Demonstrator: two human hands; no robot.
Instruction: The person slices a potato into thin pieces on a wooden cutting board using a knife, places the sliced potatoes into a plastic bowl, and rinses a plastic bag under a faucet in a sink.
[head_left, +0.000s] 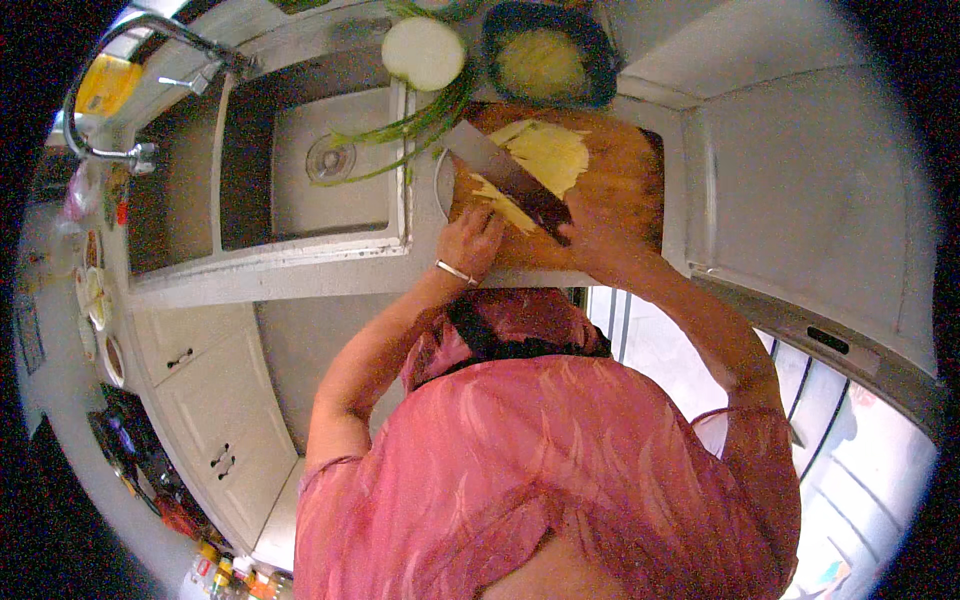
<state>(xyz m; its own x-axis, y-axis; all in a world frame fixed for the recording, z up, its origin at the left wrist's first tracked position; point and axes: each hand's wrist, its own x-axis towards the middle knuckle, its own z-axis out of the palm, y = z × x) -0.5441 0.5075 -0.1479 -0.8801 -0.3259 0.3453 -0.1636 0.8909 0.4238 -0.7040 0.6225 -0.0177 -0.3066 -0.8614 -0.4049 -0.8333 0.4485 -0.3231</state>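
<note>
My right hand grips the dark handle of a cleaver, whose wide blade slants up and left across a wooden cutting board. Thin pale yellow vegetable slices lie spread and overlapping on the far side of the blade. On its near side are narrow strips of the same food. The fingers of my left hand are bent down at the board's left part, right beside these strips. Whether they pinch any is too blurred to tell. A white band circles my left wrist.
Left of the board is a double sink with a curved faucet. Green onions hang over its edge by a cut white vegetable. A dark container of pale yellow food stands behind the board. A white appliance is at right.
</note>
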